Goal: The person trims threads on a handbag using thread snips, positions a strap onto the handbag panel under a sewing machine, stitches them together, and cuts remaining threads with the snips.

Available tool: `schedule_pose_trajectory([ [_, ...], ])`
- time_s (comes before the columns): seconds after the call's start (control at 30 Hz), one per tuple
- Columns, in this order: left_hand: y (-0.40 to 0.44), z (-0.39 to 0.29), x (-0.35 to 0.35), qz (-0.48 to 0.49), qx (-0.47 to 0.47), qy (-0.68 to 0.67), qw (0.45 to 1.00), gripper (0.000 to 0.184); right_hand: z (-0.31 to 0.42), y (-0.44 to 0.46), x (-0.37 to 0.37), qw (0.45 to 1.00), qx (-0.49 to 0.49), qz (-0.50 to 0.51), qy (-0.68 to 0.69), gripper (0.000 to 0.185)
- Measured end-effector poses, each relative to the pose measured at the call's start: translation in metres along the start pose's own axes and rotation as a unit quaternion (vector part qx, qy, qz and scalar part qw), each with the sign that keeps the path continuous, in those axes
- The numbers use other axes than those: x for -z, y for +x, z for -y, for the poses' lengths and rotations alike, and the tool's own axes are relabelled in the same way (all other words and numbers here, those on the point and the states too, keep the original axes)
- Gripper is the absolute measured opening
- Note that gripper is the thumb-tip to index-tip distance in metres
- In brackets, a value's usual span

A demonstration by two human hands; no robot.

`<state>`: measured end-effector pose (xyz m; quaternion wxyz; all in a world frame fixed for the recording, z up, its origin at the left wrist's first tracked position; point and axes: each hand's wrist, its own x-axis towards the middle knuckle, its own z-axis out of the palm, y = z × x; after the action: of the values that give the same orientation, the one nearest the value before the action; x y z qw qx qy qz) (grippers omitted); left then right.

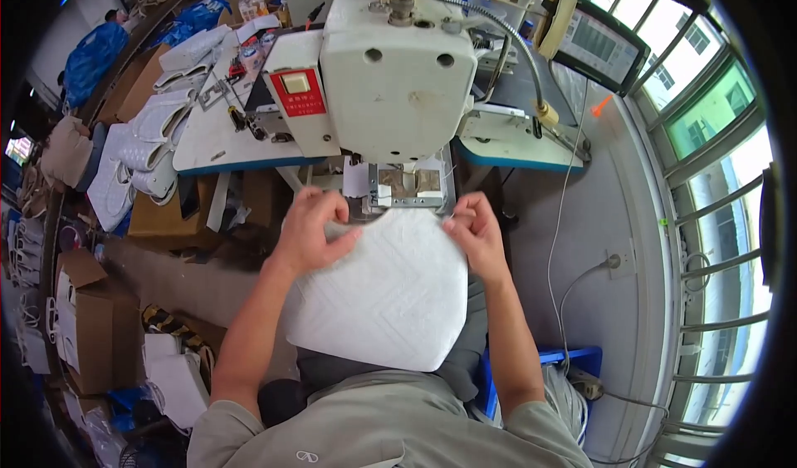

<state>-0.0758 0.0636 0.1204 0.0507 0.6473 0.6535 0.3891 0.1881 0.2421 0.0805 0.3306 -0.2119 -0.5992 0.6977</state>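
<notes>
A white bag-shaped piece with a stitched zigzag pattern [390, 294] hangs over my lap, its curved top edge close to the sewing machine's metal clamp plate [407, 187]. My left hand [315, 229] is closed at the piece's upper left edge, with the thumb stretched over its face and the fingers curled. At the upper right corner, my right hand [479, 234] pinches the edge between thumb and fingers. Above both hands stands the large white sewing machine head [398, 78]. The undersides of my grips are hidden.
White table wings with blue edges [241, 140] flank the machine. On the left are stacked white bags [149, 148] and cardboard boxes [98, 318]. A control screen [599, 46] stands at the upper right, near barred windows. A cable [564, 310] runs from a wall plug.
</notes>
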Motion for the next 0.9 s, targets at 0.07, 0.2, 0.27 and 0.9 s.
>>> schedule_pose_trajectory([
  [0.07, 0.017, 0.001, 0.004, 0.009, 0.036, -0.002, 0.999, 0.028, 0.006, 0.014, -0.002, 0.999, -0.024, -0.043, 0.004, 0.027],
  [0.2, 0.033, 0.012, 0.005, 0.030, 0.068, -0.025, 0.997, 0.028, 0.007, 0.026, -0.007, 0.998, -0.036, -0.044, 0.032, 0.022],
  [0.27, 0.037, 0.013, 0.007, 0.043, 0.074, -0.040, 0.996, 0.027, 0.002, 0.023, -0.009, 0.998, -0.029, -0.043, 0.037, 0.021],
  [0.9, 0.043, 0.019, 0.007, 0.065, 0.118, -0.091, 0.987, 0.028, -0.010, 0.027, -0.005, 0.997, 0.006, -0.048, 0.066, 0.018],
])
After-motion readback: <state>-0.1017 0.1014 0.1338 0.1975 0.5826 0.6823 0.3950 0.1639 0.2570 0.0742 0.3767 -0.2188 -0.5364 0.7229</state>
